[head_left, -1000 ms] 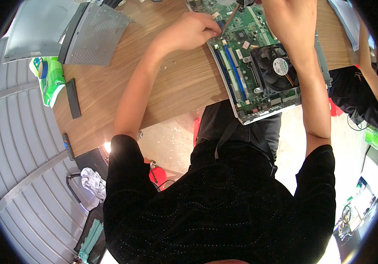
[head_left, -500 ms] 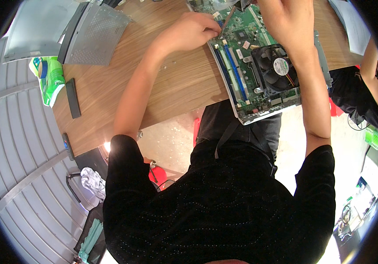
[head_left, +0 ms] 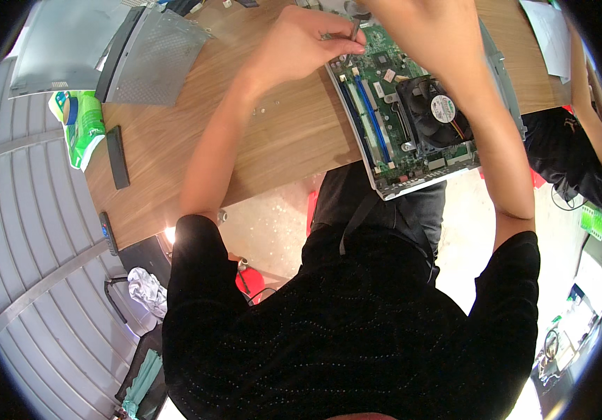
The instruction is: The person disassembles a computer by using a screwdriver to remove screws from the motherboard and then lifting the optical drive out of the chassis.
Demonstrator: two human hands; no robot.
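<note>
overlapping the circuit board (head_left: 385,112), hands (head_left: 308,42) (head_left: 423,31) partly hide a tool (head_left: 355,29)

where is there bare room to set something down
Widest: wooden table between the black bar and the left forearm. A smaller patch, with small bits, lies between that forearm and the circuit board. Crowded: far left, with grey panels, and the board, left hand and right hand at it.

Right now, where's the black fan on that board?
In the head view, upper half, right of centre: the black fan sits on the green circuit board, just right of the long blue slot.
</note>
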